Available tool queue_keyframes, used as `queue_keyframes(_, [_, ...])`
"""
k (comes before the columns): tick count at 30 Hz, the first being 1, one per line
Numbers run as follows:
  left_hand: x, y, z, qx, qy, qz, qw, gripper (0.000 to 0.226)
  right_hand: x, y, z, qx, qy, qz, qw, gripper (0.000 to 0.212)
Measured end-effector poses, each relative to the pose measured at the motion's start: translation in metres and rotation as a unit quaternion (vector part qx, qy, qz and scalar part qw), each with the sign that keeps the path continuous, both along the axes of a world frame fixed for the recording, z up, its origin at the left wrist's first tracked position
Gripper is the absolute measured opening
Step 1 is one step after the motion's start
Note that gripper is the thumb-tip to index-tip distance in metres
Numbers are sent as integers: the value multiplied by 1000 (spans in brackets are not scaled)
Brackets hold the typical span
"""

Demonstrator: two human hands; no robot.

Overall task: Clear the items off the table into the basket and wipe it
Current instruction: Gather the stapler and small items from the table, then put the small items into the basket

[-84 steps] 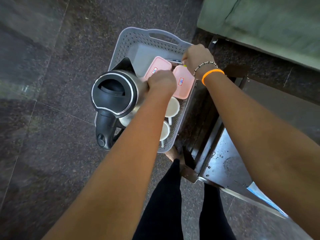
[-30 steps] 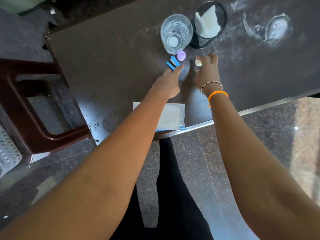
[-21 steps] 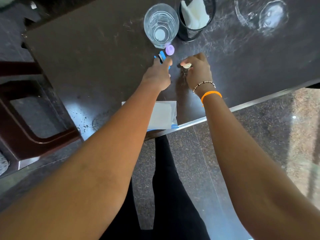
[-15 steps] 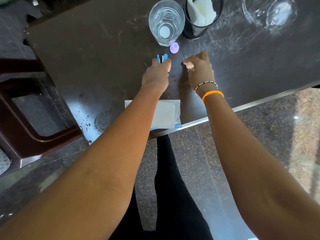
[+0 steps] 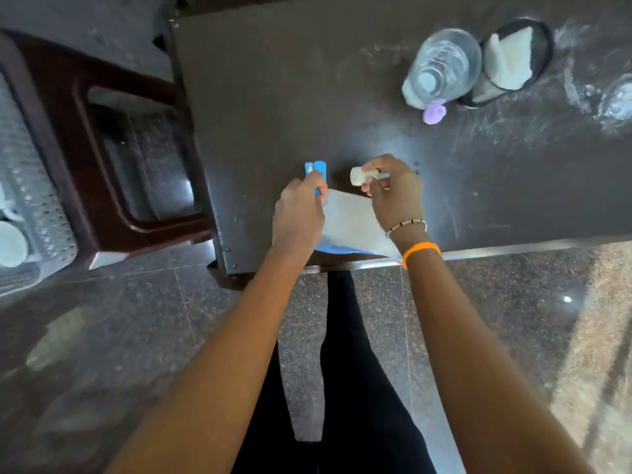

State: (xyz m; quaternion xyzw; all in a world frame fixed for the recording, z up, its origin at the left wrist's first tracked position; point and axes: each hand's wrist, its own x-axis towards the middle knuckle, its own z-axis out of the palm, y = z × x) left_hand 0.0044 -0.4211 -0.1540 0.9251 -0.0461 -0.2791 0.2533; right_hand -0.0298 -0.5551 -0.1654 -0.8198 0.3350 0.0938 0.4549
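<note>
The left hand [image 5: 298, 213] was over the near part of the dark worktop [image 5: 273, 97], its fingers curled round a small blue item [image 5: 316, 171] whose upper end stuck out above the knuckles. Just beside it, the right hand [image 5: 396, 193] pinched a small whitish piece [image 5: 357, 176] between thumb and fingertips, the piece pointing towards the left hand — the two hands near one another but apart. Beneath and between them a flat white packet [image 5: 349, 220] with a blue edge lay on the worktop at its near rim. An orange band [image 5: 420, 251] and a beaded bracelet [image 5: 407, 225] sat on the right wrist. Farther off, towards the far right of the worktop, a clear glass [image 5: 444, 66] stood just beside a black mesh cup [image 5: 516, 59] that held white tissue, and a small purple piece [image 5: 433, 112] lay touching or almost touching the foot of the glass; the blur left that unclear. White smears marked the surface at the far right. Off the left end of the worktop stood a dark red stool [image 5: 102, 159], and past it, at the left edge of view, part of the grey perforated basket [image 5: 34, 200] showed with a white cup [image 5: 12, 244] inside it. The floor below was dark speckled stone.
</note>
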Motion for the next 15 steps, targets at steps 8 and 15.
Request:
queue_keyframes(8, [21, 128, 49, -94, -30, 208, 973, 22, 57, 126, 40, 63, -54, 78, 994, 18])
queue_keyframes(15, [79, 248, 108, -63, -137, 319, 936, 28, 130, 236, 81, 50, -97, 182, 977, 25])
